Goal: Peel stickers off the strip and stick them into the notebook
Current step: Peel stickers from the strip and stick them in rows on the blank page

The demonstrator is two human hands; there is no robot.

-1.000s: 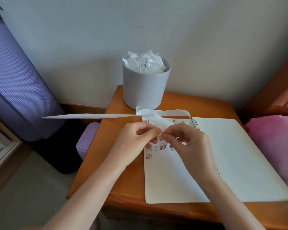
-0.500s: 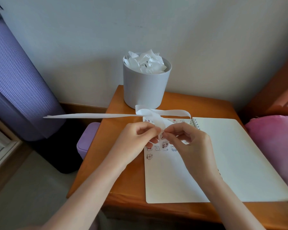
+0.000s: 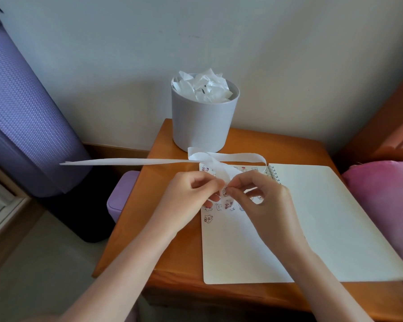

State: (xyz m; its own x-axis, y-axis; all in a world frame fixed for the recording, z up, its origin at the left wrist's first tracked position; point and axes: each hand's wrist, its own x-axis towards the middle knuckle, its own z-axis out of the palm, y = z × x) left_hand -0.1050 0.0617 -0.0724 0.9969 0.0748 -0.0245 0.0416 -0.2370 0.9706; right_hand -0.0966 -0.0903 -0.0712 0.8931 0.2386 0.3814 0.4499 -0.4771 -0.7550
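Your left hand (image 3: 191, 196) has its fingers curled in, and its thumb and forefinger pinch the white strip (image 3: 130, 161). Your right hand (image 3: 263, 205) meets it fingertip to fingertip. Its thumb and forefinger nip the same strip at that spot, with the other fingers loosely bent. Whether a sticker is already lifted between them is too small to tell.

From the pinch the strip loops up and away from your hands, and one long tail runs out far past your left hand, off the table (image 3: 172, 240) edge. The open notebook (image 3: 312, 217) lies directly under both hands and stretches out beyond your right wrist. Small stickers (image 3: 228, 203) already sit on the page beneath your fingertips.

Straight ahead of your hands stands a grey bin (image 3: 203, 122) heaped with crumpled paper (image 3: 205, 86). A purple rolled mat (image 3: 21, 124) stands well off to your left hand's side.
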